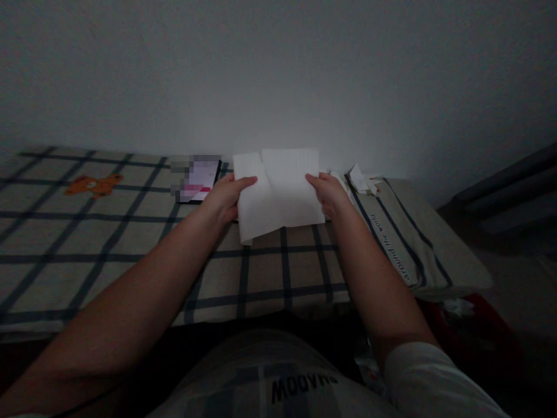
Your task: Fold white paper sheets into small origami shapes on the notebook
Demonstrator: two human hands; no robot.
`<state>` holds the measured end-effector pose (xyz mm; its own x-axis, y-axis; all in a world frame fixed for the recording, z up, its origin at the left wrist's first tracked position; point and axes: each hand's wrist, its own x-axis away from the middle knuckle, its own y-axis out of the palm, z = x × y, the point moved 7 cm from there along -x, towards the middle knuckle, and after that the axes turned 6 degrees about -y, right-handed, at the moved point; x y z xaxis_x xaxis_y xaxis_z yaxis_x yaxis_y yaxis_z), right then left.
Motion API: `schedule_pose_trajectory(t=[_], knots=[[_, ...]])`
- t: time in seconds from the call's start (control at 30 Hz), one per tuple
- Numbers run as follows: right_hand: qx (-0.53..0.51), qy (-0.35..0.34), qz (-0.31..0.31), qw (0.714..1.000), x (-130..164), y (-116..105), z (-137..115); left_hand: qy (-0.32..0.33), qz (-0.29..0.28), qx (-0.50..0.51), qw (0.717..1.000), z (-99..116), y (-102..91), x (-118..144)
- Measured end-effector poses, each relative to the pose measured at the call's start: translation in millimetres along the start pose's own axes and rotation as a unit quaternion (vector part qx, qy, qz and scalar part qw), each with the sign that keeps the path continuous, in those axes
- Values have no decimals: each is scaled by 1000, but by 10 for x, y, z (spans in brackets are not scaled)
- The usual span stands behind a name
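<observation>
A white sheet of paper (291, 186) is held up over the table, with a slit or fold line running down from its top edge left of the middle. My left hand (226, 194) grips its left side, thumb on the front face and fingers behind. On the right side my right hand (328, 191) pinches the sheet in the same way. The lower left corner of the paper hangs lower than the rest. The fingers behind the sheet are hidden.
A checked cloth (152, 244) covers the table, which stands against a pale wall (278, 75). Left of the paper lies a tablet or phone with a lit screen (202, 177). An orange bear-shaped figure (93, 184) is farther left. Crumpled paper (359, 180) lies right. A red bin (483, 331) stands below.
</observation>
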<state>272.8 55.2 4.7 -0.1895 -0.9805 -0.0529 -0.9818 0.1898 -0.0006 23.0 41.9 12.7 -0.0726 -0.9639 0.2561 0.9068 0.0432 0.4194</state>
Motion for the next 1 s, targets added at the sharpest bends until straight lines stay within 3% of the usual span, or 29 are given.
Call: schedule_pose_trajectory(t=[0.13,1.0], knots=[[16,-1,-4,1000,-23,-6,5,9,19,0,1000,-14,-66,-56],[-21,-40,26,999,-44,-18,-2,3,-8,20,1000,-92,-65,-114]])
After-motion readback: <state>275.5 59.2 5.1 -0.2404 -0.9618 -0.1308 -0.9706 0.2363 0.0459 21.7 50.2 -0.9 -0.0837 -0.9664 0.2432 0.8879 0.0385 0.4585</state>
